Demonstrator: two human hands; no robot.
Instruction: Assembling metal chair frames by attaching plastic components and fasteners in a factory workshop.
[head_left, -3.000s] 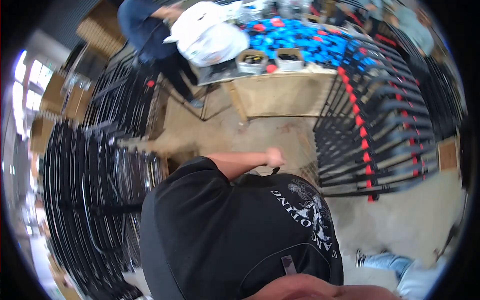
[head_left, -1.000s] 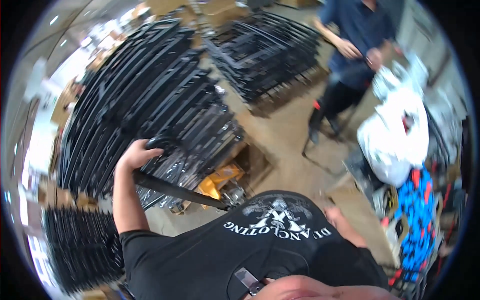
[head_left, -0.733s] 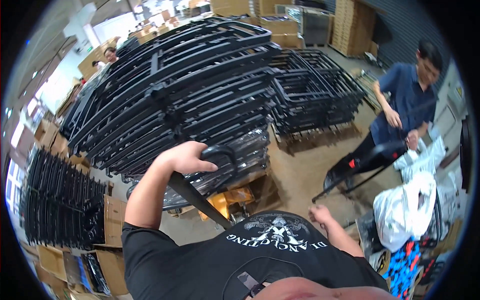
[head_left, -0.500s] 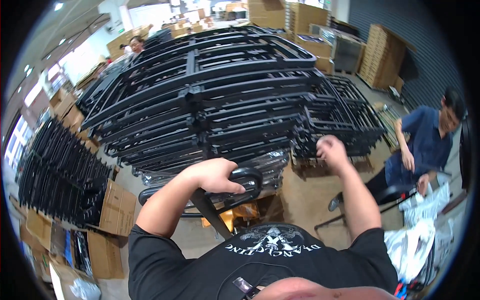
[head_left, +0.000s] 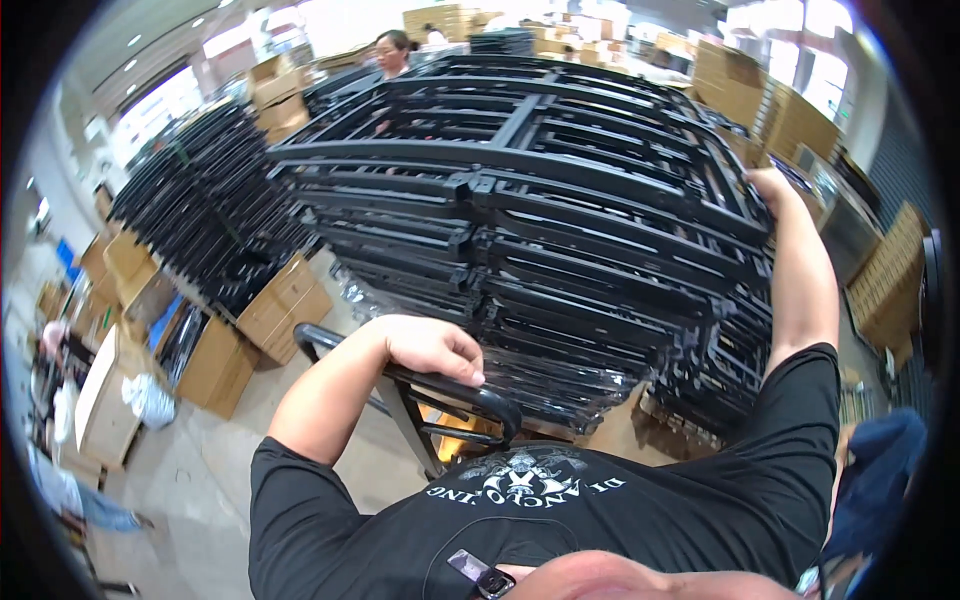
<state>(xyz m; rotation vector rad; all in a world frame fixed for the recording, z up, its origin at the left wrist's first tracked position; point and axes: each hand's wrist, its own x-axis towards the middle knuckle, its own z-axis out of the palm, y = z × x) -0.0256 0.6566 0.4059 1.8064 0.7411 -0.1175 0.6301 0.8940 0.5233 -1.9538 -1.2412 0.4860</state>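
A tall stack of black metal frames [head_left: 600, 215] fills the middle, with rails crossing its top layer. My right arm reaches far out to the right, and my right hand [head_left: 770, 188] is closed at the right edge of the top frame, its fingertips partly hidden. Closer to me, my left hand [head_left: 432, 347] curls over the black looped tubular handle [head_left: 490, 402], fingers bent around the bar. A dark post runs down from this handle beside a yellow part [head_left: 455, 440]. Clear plastic wrap [head_left: 560, 385] shows around the lower part of the stack.
Another stack of black frames [head_left: 200, 190] stands at the left, near cardboard boxes [head_left: 285, 305]. Tall cartons [head_left: 885, 285] are at the right. One person [head_left: 393, 55] is behind the stack; another in blue [head_left: 880, 490] is close on my right, partly cut off.
My view has turned to the right. My right hand has gone from the air near the stack to the top frame's right edge. The left hand has stayed on the handle.
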